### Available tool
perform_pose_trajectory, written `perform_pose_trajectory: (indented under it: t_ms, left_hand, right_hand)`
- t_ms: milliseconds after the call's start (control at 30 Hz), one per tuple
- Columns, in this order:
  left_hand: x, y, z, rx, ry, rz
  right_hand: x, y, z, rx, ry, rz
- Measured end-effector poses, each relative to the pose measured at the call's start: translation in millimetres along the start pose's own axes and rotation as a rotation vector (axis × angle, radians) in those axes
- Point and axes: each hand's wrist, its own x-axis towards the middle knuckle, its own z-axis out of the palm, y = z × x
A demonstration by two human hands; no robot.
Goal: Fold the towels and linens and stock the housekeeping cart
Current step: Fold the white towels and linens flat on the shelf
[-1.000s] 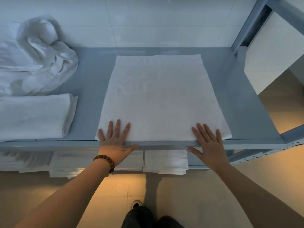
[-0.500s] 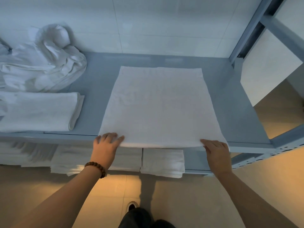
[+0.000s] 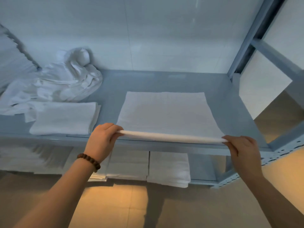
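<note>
Head view: flat white terry towel (image 3: pixel 166 112) lies on the grey-blue metal shelf (image 3: pixel 230 102), its near edge lifted off the shelf lip. Left hand (image 3: pixel 101 142) (beaded bracelet at the wrist) pinches the left corner, fingers curled; right hand (image 3: pixel 241 150) pinches the right corner. Folded white towel (image 3: pixel 65 118) left, crumpled white linen (image 3: pixel 54 83) behind it

A brown beaded bracelet (image 3: pixel 89 162), perhaps wooden, sits behind the left hand (image 3: pixel 102 142); forearms bare.
</note>
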Motion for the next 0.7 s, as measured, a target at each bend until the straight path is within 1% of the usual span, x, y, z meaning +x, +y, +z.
perform_pose_trajectory:
  t_ms: [167,267,333,400,533,633,700]
  left_hand:
    - [5,2,-28,0.094,0.103,0.103]
    - [12,-2,-39,0.141,0.154,0.135]
    - [24,-7,-42,0.205,0.197,0.162]
    - [40,-11,-41,0.28,0.213,0.154]
    - [78,-22,-24,0.439,0.184,0.13]
    - [116,-42,0,0.482,0.087,0.127]
    - [141,-57,20,0.522,0.025,0.136]
  right_hand:
    - [13,-23,-28,-0.045,0.09,0.0]
    - [26,-35,-37,-0.09,0.144,-0.015]
    - [36,-39,-39,-0.135,0.196,-0.041]
    - [49,-38,-37,-0.171,0.21,-0.044]
    - [88,-21,-19,-0.217,0.133,-0.08]
    - [121,1,8,-0.268,0.037,-0.139]
    - [142,19,31,-0.299,-0.06,-0.162]
